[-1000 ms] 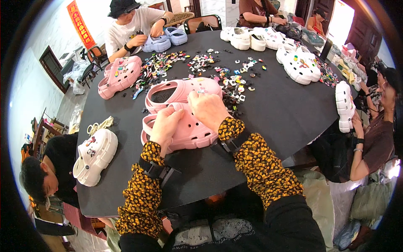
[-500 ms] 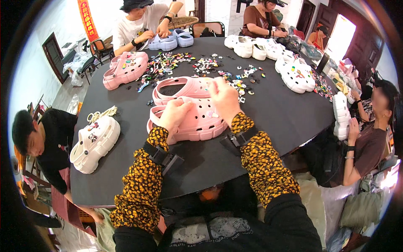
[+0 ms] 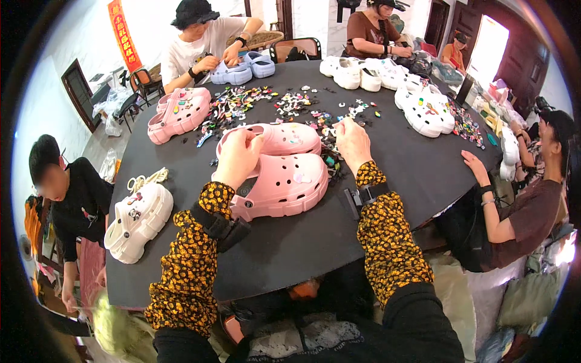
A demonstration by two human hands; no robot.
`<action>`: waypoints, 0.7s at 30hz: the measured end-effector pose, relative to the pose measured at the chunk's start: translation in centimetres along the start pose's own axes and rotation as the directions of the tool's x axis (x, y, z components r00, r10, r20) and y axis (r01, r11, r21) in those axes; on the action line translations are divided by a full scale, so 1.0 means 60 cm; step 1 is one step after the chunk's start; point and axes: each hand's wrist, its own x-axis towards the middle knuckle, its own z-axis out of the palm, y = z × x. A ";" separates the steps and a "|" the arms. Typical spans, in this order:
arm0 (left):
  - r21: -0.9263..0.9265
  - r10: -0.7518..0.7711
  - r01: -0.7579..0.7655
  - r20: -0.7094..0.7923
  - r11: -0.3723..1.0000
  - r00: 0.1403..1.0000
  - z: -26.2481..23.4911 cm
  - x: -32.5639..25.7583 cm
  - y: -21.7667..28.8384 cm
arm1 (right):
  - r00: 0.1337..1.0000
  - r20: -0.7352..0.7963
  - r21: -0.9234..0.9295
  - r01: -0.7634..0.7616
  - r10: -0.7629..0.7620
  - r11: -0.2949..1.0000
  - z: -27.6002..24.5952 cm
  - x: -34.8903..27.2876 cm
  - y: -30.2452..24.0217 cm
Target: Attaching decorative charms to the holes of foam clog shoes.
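Note:
Two pink clogs stand side by side in front of me, the near clog [image 3: 275, 196] and the far clog [image 3: 290, 138], both with holes and a few charms on the toes. My left hand [image 3: 238, 160] is over their heel ends, its thumb and fingers pinched together; whatever is between them is too small to make out. To the right of the clogs, my right hand [image 3: 353, 144] reaches toward the pile of small colourful shoe charms [image 3: 330, 142]. Its fingers are closed, and anything in them is hidden. Both my forearms wear patterned sleeves and dark wrist straps.
On the black table [image 3: 387, 163] are a cream clog [image 3: 138, 221], a decorated pink pair [image 3: 178, 115], white clogs [image 3: 423, 109] and more loose charms [image 3: 239, 103]. A person [image 3: 200, 48] across works on blue clogs [image 3: 232, 72]. Another person's hand [image 3: 476, 167] rests at the right edge.
My left hand has risen off the near clog's strap area and shifted slightly left. My right hand has moved right, from above the toes to the charms. The near clog sits slightly turned.

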 end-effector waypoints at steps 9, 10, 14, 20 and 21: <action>0.036 -0.299 0.304 0.324 0.952 0.898 0.024 0.077 -0.003 | 0.995 -0.003 0.277 0.097 -0.100 0.956 -0.059 0.005 -0.082; 0.030 -0.290 0.294 0.290 0.955 0.912 0.027 0.072 0.000 | 0.995 0.005 0.341 0.096 -0.104 0.935 -0.062 0.003 -0.090; -0.049 -0.283 0.310 0.298 0.949 0.912 0.034 0.071 -0.009 | 0.994 0.021 0.437 0.088 -0.108 0.895 -0.067 -0.003 -0.111; -0.149 -0.282 0.350 0.349 0.925 0.894 0.021 0.028 0.016 | 0.991 -0.001 0.512 0.113 -0.131 0.852 -0.060 -0.007 -0.122; -0.195 -0.229 0.302 0.325 0.933 0.918 0.021 0.016 0.014 | 0.992 -0.005 0.512 0.114 -0.130 0.851 -0.058 -0.005 -0.124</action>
